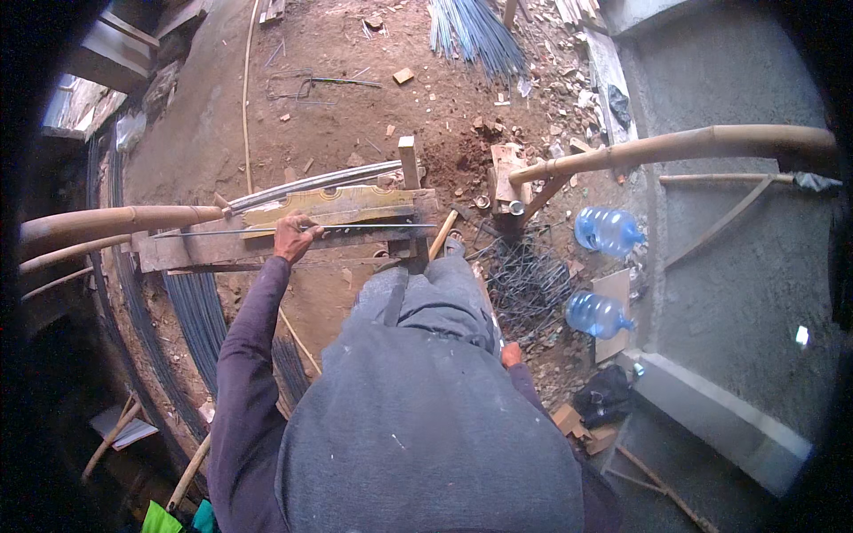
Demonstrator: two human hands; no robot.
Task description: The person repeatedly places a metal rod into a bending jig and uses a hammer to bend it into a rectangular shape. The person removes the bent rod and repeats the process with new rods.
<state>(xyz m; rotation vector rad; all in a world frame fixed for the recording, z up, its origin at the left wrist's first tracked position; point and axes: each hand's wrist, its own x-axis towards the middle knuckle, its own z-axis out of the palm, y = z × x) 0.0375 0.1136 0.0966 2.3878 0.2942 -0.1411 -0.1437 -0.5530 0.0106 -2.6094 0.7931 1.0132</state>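
Observation:
My left hand (296,238) is closed around a thin steel rod (373,226) lying across a rough wooden plank bench (195,251). Beneath the rod on the bench is a yellowish board (302,202) with a shaped edge. A short wooden post (409,162) rises near the bench's right end. My right hand (511,355) is low beside my right thigh, mostly hidden by my body. Its fingers look curled near a long pale bar (485,306) running along my leg; whether they grip it I cannot make out. A wooden-handled hammer (442,234) stands slanted by the bench's right end.
A tangle of wire and rod offcuts (529,284) lies right of my legs, beside two blue water jugs (607,231). Bamboo poles (675,149) reach in from both sides. Steel bars (475,40) lie ahead, more bars (194,320) at left. A low concrete edge (720,417) runs at right.

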